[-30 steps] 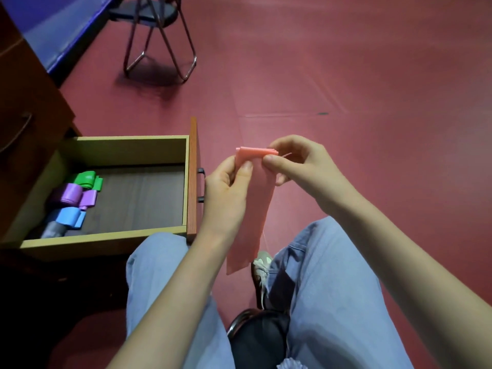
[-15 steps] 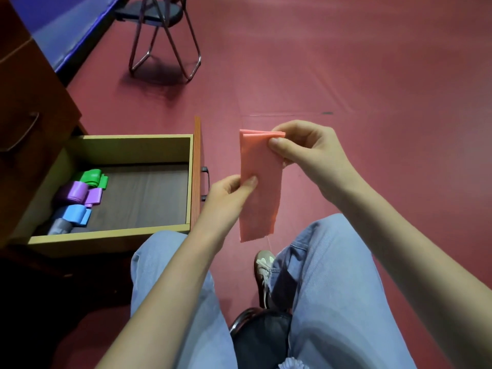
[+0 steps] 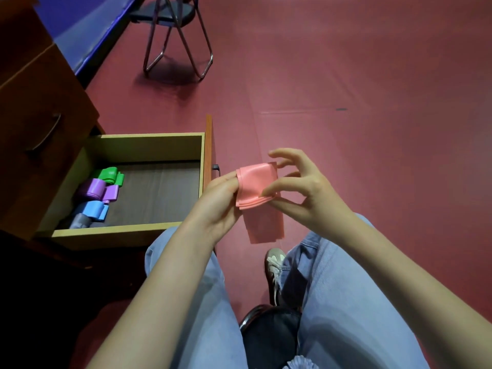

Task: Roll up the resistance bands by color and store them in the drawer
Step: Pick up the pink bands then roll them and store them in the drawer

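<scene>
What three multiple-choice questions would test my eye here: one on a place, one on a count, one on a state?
1. Where do the finished rolls lie?
A) on the floor
B) in the open drawer
C) on the chair

2. How many rolls are stored?
A) two
B) four
C) six

3. The pink band is:
A) partly rolled, tail hanging
B) fully rolled
C) flat in the drawer

1 B: they sit inside it.
2 B: green roll, purple roll, blue roll, grey roll.
3 A: the left hand and right hand hold its rolled top; a tail hangs below.
</scene>
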